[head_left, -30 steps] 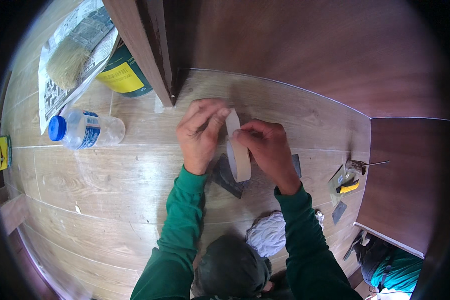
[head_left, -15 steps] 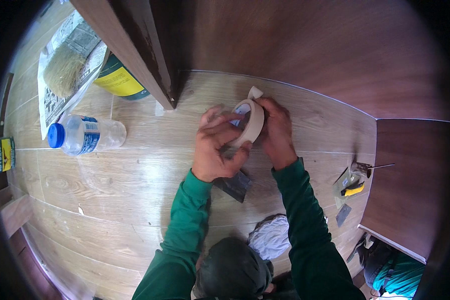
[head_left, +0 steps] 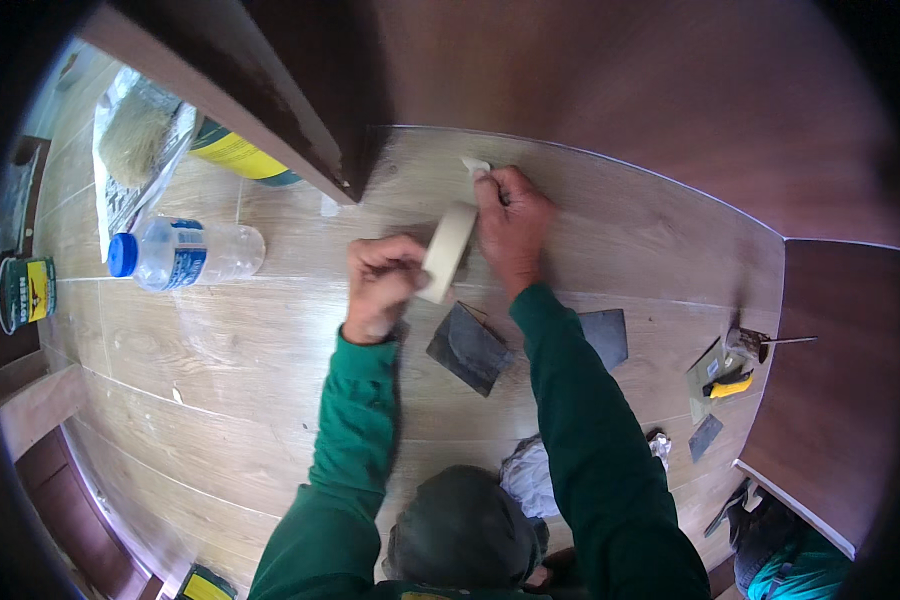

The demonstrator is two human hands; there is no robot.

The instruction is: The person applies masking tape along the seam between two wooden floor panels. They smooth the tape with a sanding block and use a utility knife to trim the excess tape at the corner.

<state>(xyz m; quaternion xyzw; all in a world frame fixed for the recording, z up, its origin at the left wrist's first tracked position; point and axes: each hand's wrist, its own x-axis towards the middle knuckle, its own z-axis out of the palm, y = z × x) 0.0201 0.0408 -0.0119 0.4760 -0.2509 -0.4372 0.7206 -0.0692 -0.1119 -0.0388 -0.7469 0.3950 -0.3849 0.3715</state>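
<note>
Across most of the view it's wood-look floor (head_left: 220,400), with a big dark brown panel (head_left: 620,120) walling off the top right. Next biggest would be the person's two green sleeves (head_left: 600,430), reaching up from the lower edge. Upper left there's a green and yellow can (head_left: 245,155), partly hidden by a brown post (head_left: 210,75), and a clear bottle (head_left: 185,252) with a blue cap lying on its side just below. A wide brush (head_left: 135,145) sits on some printed paper near the can, and a bunched white cloth (head_left: 530,480) pokes out by the right sleeve.

Now the hands: the left hand (head_left: 380,285) is a bit blurry, but its thumb and fingers are closed around the edge of the roll of tape (head_left: 448,250). That roll is tilted, up off the floor, between the two hands and just beside the right one. The right hand (head_left: 515,220) has its thumb and fingertips pressed together, pinching a little crumpled bit of tape (head_left: 475,165). Can't tell if it's joined to the roll.
</note>
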